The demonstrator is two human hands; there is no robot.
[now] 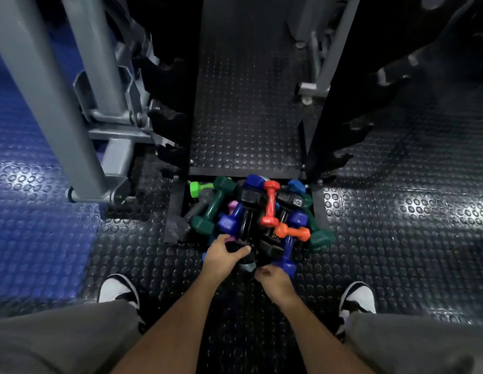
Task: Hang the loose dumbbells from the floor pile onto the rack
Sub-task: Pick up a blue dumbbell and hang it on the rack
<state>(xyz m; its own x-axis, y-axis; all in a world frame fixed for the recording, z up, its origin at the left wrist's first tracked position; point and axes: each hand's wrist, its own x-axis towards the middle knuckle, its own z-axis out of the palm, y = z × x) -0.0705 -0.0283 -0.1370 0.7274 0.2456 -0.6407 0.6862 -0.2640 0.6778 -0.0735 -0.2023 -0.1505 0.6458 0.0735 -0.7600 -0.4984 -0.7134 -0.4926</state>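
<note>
Head view: glossy hex-ended dumbbells (pixel 271 206), studded floor (pixel 396 238)

dumbbell pile (pixel 251 214) on floor (pixel 396 225) at rack (pixel 320 130) base, both hands at pile's near edge, shoes either side

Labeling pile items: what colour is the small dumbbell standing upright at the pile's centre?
Red-orange dumbbell; seen best in the head view.

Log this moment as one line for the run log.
stage: picking from pile | left hand: grips black dumbbell | right hand: curled beside blue dumbbell, grip unclear | rack: hooks in view bare
</note>
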